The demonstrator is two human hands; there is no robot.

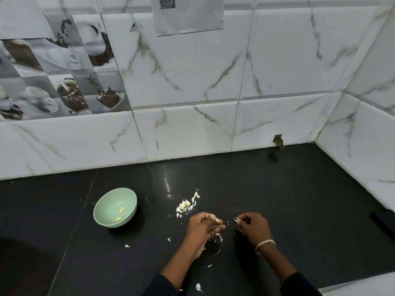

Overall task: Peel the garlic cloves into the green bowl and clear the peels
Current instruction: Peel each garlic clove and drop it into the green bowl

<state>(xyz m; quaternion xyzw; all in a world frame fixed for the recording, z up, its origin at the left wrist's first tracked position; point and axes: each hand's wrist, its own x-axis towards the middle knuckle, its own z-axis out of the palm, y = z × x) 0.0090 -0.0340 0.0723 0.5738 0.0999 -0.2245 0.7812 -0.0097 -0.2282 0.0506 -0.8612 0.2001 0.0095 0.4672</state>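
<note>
1. The pale green round bowl [106,201] sits left on the glossy black stone counter [299,210], well apart from the hands. Two peeled yellowish garlic cloves [121,210] lie inside. A clove carried across that gap could drop short.
2. The heap of white papery peels [188,205] lies between bowl and hands, with loose scraps nearer the person. A passing sleeve could scatter them and make clearing harder.
3. The left hand [203,226] pinches a small yellowish garlic clove [217,220] at its fingertips. It is probably slick and might squirt free.
4. The right hand [253,228], wearing a silver chain bracelet [265,243], pinches a white peel scrap [236,219]. The scrap may cling to the fingers.
5. The white paper sheet [192,18] on the wall carries a cropped square code. No readable words or brands show anywhere.
</note>
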